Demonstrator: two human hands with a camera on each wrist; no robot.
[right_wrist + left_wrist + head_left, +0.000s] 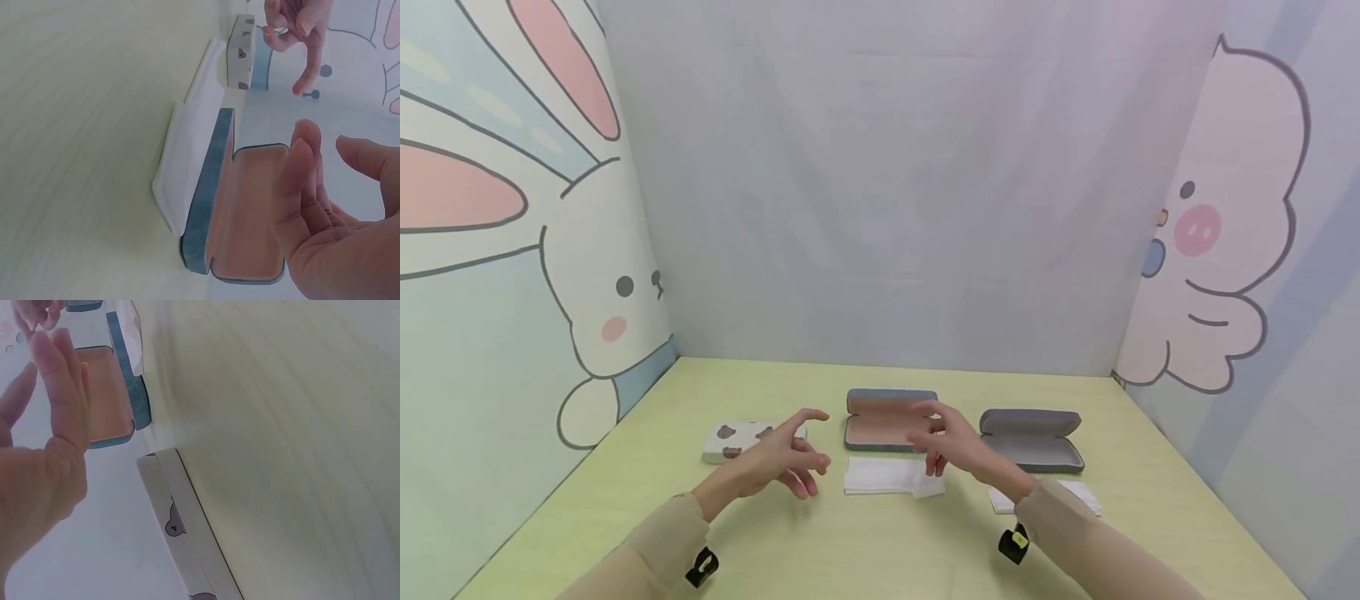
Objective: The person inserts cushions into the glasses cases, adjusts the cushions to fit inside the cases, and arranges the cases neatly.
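My left hand point(778, 458) hovers over the table, fingers spread and loosely bent, holding nothing. Just behind it lies a closed white glasses case point(718, 446) with brown bear heads. My right hand point(953, 440) hangs in the air with relaxed fingers and nothing in them, in front of a blue-green glasses case point(880, 432) that stands open, its pink lining showing. In front of that case lies a folded white cloth point(880, 475). To the right, a dark grey glasses case point(1033, 442) also stands open, with grey lining inside.
Another folded white cloth point(1082, 496) lies before the grey case, partly hidden by my right forearm. The pale yellow-green table point(880, 550) meets a grey curtain point(880, 208) at the back. Cartoon-printed walls point(490, 350) flank both sides.
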